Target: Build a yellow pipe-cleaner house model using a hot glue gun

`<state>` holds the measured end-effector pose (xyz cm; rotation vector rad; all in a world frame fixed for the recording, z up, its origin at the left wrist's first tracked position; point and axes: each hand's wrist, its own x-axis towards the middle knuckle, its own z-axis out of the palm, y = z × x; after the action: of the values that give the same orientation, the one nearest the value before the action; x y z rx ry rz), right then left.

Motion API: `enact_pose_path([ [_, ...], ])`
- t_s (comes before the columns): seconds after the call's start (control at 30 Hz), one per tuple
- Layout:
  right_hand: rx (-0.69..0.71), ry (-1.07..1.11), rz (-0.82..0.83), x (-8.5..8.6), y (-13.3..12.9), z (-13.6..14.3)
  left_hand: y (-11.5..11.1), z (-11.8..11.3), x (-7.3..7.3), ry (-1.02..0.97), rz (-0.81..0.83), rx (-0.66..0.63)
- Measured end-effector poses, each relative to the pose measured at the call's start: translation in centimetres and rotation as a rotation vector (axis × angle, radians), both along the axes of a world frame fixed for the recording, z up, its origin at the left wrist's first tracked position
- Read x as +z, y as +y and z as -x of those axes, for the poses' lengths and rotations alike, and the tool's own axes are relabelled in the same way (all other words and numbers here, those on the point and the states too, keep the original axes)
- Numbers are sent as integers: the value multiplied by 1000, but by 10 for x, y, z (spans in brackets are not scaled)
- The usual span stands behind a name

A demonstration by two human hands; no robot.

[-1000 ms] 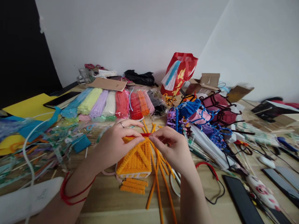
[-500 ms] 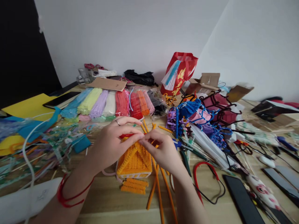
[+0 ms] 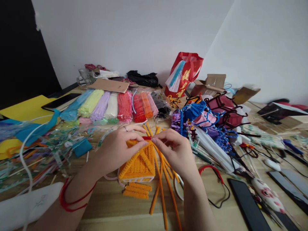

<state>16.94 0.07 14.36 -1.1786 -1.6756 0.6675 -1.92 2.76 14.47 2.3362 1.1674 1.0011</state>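
A small house of orange pipe cleaners [image 3: 137,165] with a white lower edge stands in front of me. Along its roof ridge lies a short red pipe cleaner [image 3: 146,138]. My left hand [image 3: 119,147] is closed on the red piece from the left, its thumb against the roof front. At the right end, thumb and fingers of my right hand [image 3: 174,149] pinch the same piece. Loose orange pipe cleaners [image 3: 164,192] fan out beside the house, partly under my right hand. Short coiled orange strips [image 3: 136,191] lie in front of it.
Bundles of coloured pipe cleaners [image 3: 112,106] lie behind the house. A red bag [image 3: 185,75] stands at the back. Finished-looking pipe cleaner pieces [image 3: 204,118] pile up at right. A black phone [image 3: 247,205] and a white power strip [image 3: 31,205] flank my arms.
My right hand has shifted right along the ridge, away from my left fingertips. More of the red pipe cleaner now shows between the hands.
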Motion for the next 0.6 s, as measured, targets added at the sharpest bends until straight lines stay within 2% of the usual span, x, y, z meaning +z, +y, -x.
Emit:
enact_pose_path([
  [0.17, 128, -26, 89, -9, 7, 8, -3, 4, 9, -46, -73, 42],
  [0.3, 106, -29, 71, -12, 9, 15, -3, 5, 9, -54, -92, 34],
  [0.47, 74, 134, 99, -8, 8, 6, -1, 3, 7, -42, -54, -5],
  [0.6, 172, 202, 211, -7, 7, 4, -3, 2, 6, -101, -108, -46],
])
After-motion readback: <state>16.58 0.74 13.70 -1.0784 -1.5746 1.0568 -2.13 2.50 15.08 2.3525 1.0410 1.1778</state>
